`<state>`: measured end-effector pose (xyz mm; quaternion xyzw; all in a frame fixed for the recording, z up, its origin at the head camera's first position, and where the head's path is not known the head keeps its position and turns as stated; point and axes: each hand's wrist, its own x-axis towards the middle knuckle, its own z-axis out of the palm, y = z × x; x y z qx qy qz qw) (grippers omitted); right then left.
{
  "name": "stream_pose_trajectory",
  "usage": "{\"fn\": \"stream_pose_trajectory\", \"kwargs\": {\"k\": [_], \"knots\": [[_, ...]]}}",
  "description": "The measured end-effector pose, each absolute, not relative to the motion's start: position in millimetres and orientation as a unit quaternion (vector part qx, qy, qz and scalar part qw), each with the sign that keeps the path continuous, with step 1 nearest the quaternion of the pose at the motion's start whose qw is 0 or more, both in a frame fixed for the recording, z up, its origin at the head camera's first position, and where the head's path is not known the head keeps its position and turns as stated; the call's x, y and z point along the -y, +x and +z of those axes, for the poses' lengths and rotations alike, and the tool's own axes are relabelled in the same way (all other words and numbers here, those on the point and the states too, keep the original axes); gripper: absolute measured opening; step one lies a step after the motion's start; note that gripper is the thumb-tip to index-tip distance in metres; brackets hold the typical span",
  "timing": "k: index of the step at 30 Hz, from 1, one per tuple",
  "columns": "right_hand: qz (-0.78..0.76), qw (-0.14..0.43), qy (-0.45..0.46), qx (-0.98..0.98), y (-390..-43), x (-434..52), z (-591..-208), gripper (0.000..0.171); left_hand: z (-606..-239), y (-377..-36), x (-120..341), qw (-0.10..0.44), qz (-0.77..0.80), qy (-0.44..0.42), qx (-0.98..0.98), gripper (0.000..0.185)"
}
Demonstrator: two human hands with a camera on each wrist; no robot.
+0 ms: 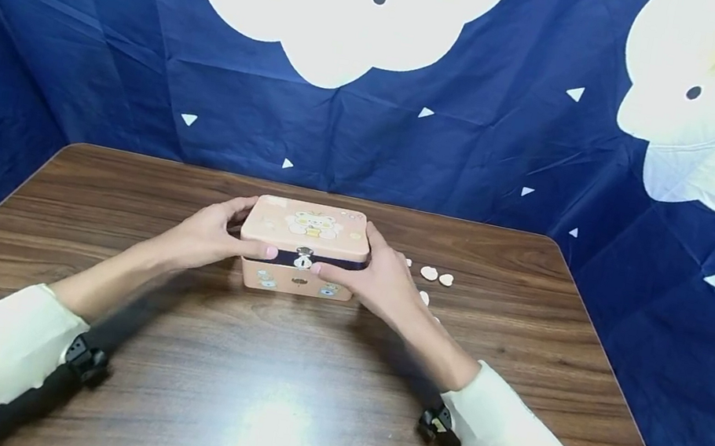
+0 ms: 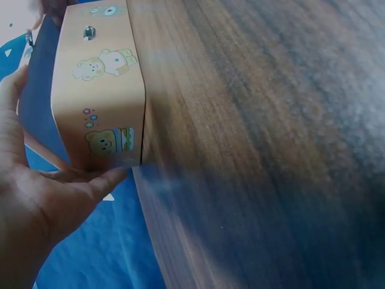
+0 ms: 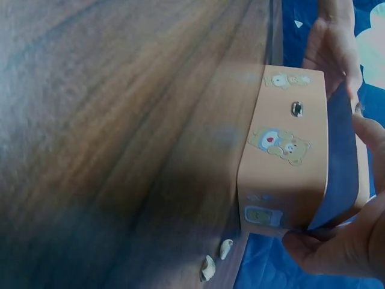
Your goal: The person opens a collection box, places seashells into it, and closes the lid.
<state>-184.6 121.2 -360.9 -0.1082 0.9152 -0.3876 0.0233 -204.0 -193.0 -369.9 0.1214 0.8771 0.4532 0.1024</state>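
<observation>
Box: pink bear-print tin (image 1: 303,245), long axis 9–3 o'clock, clasp faces 6 | left hand (image 1: 206,235), right hand (image 1: 383,279): both grip lid ends | shells (image 1: 437,276) at 3 o'clock.

You find no legible text, brand name, number or sign in any of the three views. The pink box (image 1: 303,248) carries only printed cartoon bear pictures on its lid and front, with no lettering you can read. The blue backdrop cloth (image 1: 456,153) shows white cloud shapes with drawn faces and small white triangles, but no words. The wooden table (image 1: 297,404) bears no label or marking.
</observation>
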Motion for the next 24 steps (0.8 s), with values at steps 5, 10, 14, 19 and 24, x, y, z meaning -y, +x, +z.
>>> {"fn": "stream_pose_trajectory", "kwargs": {"k": [5,10,14,19,24], "knots": [[-0.383,0.035,-0.107,-0.917,-188,-124,-355,0.121,-368,-205,193,0.106,0.458,0.124,-0.874,0.117],[-0.381,0.043,-0.102,-0.918,-189,-126,-351,0.115,-368,-205,191,0.114,0.469,0.123,-0.867,0.119],[-0.407,0.046,-0.097,-0.907,-192,-128,-349,0.109,-368,-204,192,0.114,0.476,0.117,-0.864,0.116],[-0.456,0.034,-0.086,-0.885,-193,-134,-346,0.097,-366,-201,192,0.106,0.475,0.106,-0.867,0.113],[-0.502,0.023,-0.084,-0.86,-191,-141,-345,0.086,-367,-199,195,0.095,0.483,0.098,-0.865,0.105]]}}
